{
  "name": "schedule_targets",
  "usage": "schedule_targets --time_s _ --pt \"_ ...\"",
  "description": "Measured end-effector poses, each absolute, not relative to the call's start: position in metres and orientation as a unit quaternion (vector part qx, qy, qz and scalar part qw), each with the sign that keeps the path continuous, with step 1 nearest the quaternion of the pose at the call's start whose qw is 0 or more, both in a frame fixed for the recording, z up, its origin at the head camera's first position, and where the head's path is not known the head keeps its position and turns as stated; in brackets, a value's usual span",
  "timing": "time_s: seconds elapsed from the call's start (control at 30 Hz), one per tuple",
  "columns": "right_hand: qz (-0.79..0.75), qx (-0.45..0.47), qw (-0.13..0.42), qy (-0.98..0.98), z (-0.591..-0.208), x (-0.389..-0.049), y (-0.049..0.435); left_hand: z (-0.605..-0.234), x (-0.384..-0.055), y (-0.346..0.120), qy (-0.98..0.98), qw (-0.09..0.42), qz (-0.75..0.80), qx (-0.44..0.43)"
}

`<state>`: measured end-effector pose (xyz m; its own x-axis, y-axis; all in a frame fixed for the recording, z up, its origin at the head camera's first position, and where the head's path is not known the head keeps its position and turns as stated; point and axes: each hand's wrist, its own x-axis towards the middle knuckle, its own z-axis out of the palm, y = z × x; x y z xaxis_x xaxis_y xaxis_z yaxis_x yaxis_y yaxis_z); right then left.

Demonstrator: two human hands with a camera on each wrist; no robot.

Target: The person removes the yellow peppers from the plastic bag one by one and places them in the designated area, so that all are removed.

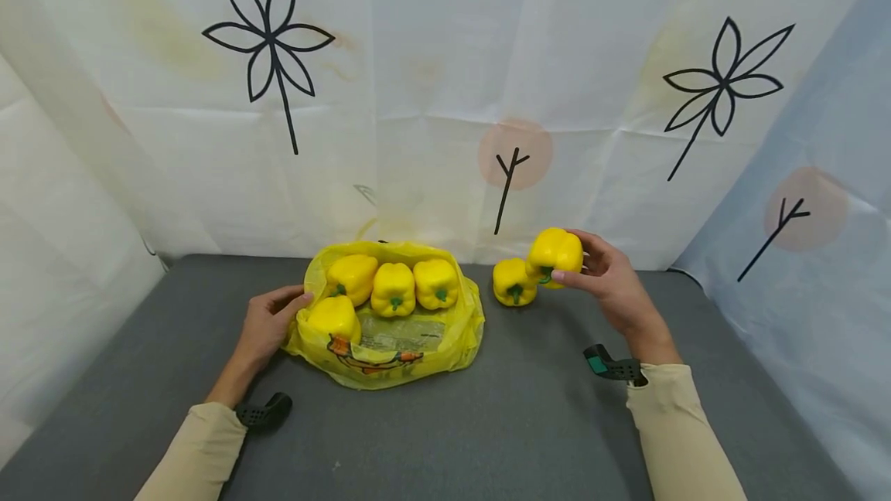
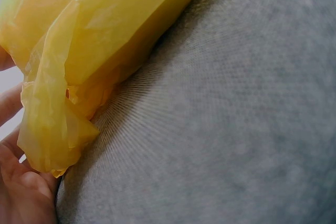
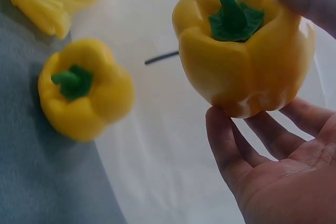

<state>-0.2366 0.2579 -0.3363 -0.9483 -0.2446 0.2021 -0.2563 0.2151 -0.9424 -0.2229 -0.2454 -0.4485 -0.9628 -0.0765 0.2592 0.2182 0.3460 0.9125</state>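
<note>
Looks partway through, judging by the split: four yellow bell peppers (image 1: 394, 290) inside the yellow plastic bag (image 1: 462, 342), two outside. In the bag, counting a far-left pepper (image 1: 353, 278), one in the far middle, a far-right pepper (image 1: 436, 283) and a near-left pepper (image 1: 334, 319), all lying loosely. As for what's left outside: one loose bell pepper (image 1: 513, 282) on the gray table (image 1: 431, 439), just right of the bag and apart from it, plus one held bell pepper (image 1: 555, 253) up in the air, right of the loose one. Right hand (image 1: 616, 288) clamped around that one, thumb on the near side, fingers around the back and underneath. Left hand (image 1: 267, 323) at the bag's left rim, seemingly pinching the plastic between thumb and fingers, though can't fully see the grip behind the folds. Back to the bag: mouth open upward, sides kind of slumped, orange-and-black print (image 1: 372, 364) on the near wall, greyish patch (image 1: 404, 333) showing on the floor toward near right. Not stuffed at all, honestly.
</note>
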Motion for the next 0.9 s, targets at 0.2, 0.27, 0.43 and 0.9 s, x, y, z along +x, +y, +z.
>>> schedule_targets --time_s 0.2,0.27,0.43,0.9 --pt "0.612 0.149 0.012 -0.776 -0.345 -0.241 0.27 -0.45 -0.222 -0.246 -0.807 0.132 -0.574 -0.043" --pt "0.615 0.148 0.014 -0.774 -0.348 -0.243 0.273 -0.45 -0.222 -0.247 -0.805 0.13 -0.577 -0.043" --pt "0.618 0.137 0.013 -0.774 -0.357 -0.247 0.28 -0.451 -0.222 -0.247 -0.806 0.13 -0.576 -0.041" --pt "0.627 0.072 -0.04 -0.775 -0.397 -0.264 0.297 -0.45 -0.224 -0.245 -0.806 0.136 -0.574 -0.045"
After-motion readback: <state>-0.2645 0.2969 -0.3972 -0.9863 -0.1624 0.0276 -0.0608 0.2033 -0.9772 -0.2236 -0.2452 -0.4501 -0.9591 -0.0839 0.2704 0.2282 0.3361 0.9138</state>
